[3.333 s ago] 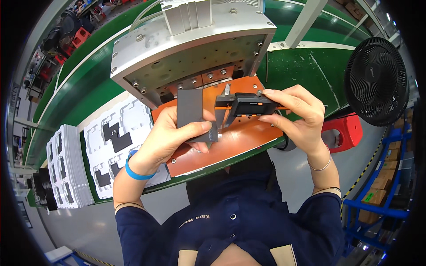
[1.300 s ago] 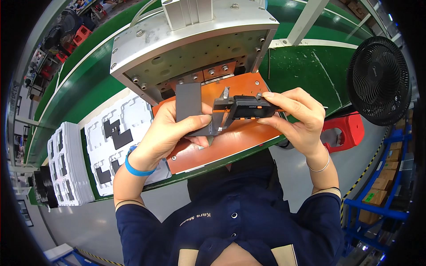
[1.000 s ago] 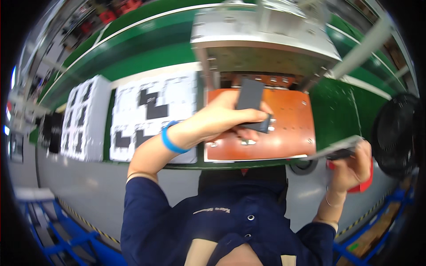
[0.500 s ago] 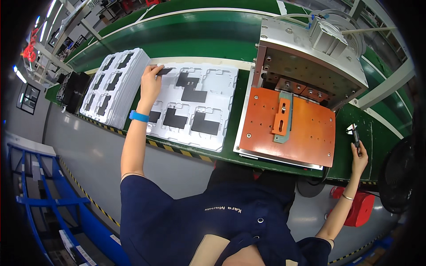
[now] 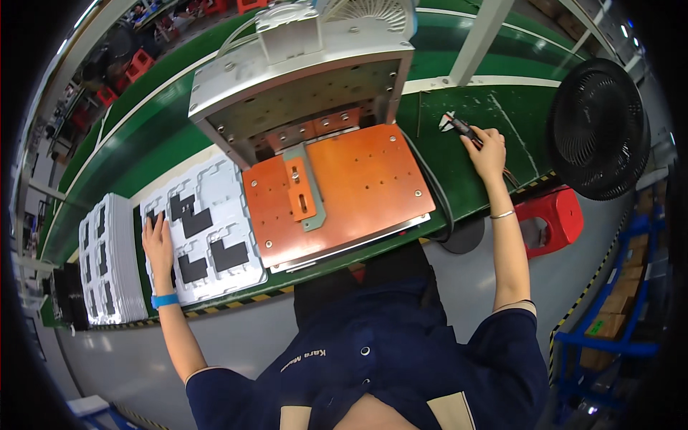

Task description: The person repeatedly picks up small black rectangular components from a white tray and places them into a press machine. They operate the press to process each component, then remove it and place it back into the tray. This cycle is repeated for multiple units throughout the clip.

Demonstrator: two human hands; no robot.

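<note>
My left hand is over the far left part of a white plastic tray. Its fingers are stretched and slightly apart, touching a flat black piece in a pocket there. More black cut-out pieces lie in this tray, among them an L-shaped one and another. On the right of the green bench, my right hand is closed round a caliper with a dark body and silver jaws. The fingers cover part of the caliper.
Between my hands stands a metal press with an orange base plate. A stack of white trays is at the far left. A black fan stands at the right, above a red stool. A dark cable runs beside the press.
The view has swung right, so the press appears further left. My left hand has lowered the black piece onto the tray and its fingers have straightened. My right hand still grips the caliper.
</note>
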